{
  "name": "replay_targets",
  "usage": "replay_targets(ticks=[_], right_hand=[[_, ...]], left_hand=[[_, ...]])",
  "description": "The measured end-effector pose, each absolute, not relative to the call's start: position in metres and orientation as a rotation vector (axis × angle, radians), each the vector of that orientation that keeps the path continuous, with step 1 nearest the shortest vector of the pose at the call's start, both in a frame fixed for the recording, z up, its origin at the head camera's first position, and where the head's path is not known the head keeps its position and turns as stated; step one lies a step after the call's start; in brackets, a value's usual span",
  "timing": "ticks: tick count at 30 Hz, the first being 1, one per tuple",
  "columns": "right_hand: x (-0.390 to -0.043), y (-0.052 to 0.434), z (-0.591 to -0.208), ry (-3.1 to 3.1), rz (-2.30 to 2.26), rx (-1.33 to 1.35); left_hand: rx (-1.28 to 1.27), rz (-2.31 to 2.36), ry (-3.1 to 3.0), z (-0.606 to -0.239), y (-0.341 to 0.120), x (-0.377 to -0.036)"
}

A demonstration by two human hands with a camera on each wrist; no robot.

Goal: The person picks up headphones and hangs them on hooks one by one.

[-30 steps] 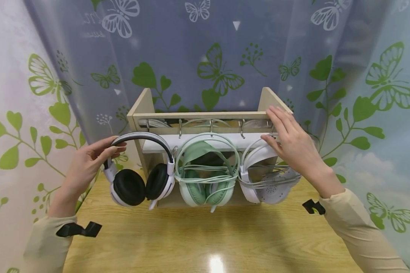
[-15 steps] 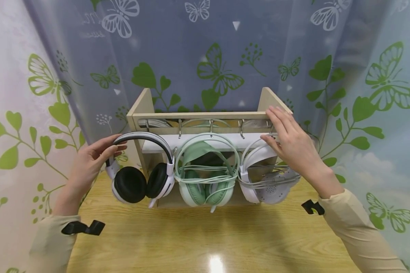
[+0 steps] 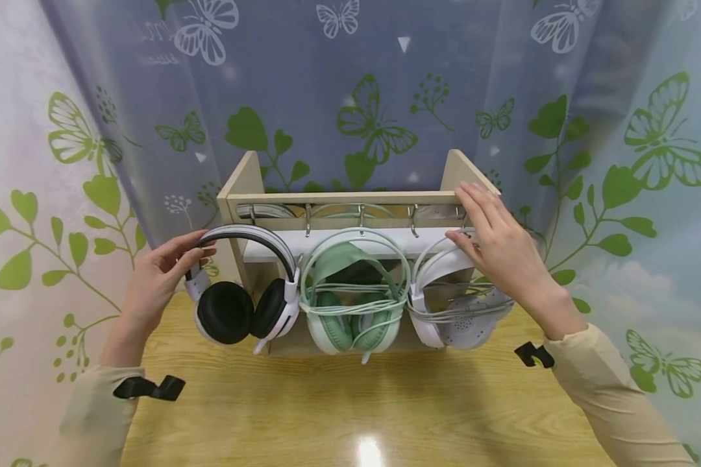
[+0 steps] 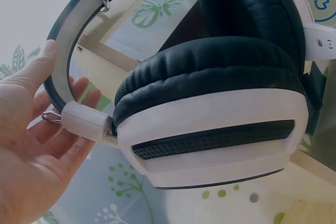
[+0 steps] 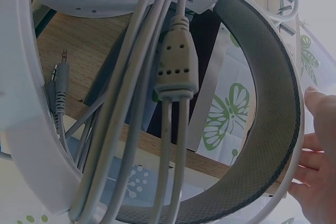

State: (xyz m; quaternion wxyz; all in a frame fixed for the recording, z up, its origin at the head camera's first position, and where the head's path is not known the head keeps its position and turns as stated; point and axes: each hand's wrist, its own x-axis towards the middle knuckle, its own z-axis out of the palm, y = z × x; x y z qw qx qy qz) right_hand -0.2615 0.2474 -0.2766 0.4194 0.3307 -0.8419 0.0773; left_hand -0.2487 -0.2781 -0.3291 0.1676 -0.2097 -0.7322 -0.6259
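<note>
My left hand pinches the left side of the headband on white headphones with black ear pads. In the left wrist view, the thumb lies on the outside of the band and the fingers are behind it. A metal hook shows at the inside of the band; whether it bears the weight I cannot tell. My right hand rests with fairly straight fingers on the right end of the wooden rack. Just below it hang white and grey headphones with a bundled grey cable.
Mint green headphones, wound with their cable, hang in the middle of the rack. Several metal hooks line its rail. The rack stands on a wood-grain table, with a butterfly-patterned curtain behind.
My left hand and the black-padded headphones have shifted slightly right, toward the rack, and the left ear cup has risen a little. My right hand has stayed in place.
</note>
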Motion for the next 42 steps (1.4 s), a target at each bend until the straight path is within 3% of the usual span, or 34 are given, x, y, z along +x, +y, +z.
replay_targets(ticks=[9,23,42], right_hand=[[-0.261,0.247,-0.277,-2.119,0.211,0.827],[-0.261,0.253,-0.28,-2.153,0.29,0.835],[-0.229,0.283,-0.311,-2.144,0.402,0.662]], left_hand=[[-0.631,-1.831,-2.044,-0.337,-0.283,-0.249],[-0.453,-1.797,-2.101,-0.348,-0.295,-0.237],[-0.366,-1.462,-2.145,-0.369,-0.287,-0.22]])
